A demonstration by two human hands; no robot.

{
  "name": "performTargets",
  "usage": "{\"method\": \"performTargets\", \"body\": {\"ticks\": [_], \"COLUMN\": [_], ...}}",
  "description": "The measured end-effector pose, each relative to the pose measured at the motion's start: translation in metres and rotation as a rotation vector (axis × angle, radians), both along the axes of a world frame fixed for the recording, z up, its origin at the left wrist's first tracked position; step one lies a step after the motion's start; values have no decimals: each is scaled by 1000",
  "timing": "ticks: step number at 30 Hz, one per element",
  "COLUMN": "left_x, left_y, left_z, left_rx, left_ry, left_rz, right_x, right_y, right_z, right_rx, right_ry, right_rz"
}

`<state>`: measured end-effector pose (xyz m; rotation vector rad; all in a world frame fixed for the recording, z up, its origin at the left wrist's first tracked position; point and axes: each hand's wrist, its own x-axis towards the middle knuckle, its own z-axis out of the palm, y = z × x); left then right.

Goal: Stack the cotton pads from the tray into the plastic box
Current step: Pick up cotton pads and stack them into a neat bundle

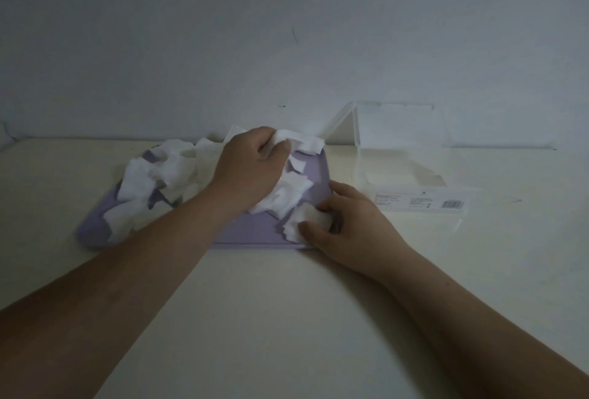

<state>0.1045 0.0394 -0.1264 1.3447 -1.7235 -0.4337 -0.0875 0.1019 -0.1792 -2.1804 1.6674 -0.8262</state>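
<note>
A lilac tray (251, 233) lies on the pale table, strewn with several white cotton pads (153, 182). My left hand (251, 169) reaches across the tray's far right part and pinches a few pads (302, 142) lifted above it. At the tray's near right corner my right hand (347, 223) holds a small bunch of pads (306, 223) between thumb and fingers. The clear plastic box (414, 185) stands to the right of the tray with its lid (395, 124) raised against the wall.
The cream table (287, 319) stretches toward me in front of the tray. A grey wall (287, 32) rises right behind tray and box. A barcode label (452, 205) sits on the box's front face.
</note>
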Motion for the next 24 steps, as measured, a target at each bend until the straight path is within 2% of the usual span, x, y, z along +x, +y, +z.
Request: {"method": "performTargets", "body": {"ticks": [3, 7, 12, 19, 24], "left_x": [7, 6, 11, 12, 8], "left_y": [19, 29, 23, 21, 26], "left_z": [-1, -12, -25, -30, -30], "left_rx": [265, 410, 400, 435, 458], "left_ry": [343, 548, 608, 641, 513], "left_rz": [-173, -233, -301, -567, -641], "right_x": [6, 8, 7, 4, 0], "right_y": [5, 15, 19, 16, 11], "right_z": [6, 15, 23, 21, 20], "right_rx": [15, 18, 26, 109, 132], "right_ry": [-53, -275, -532, -681, -822], "right_rz": [3, -54, -107, -51, -5]}}
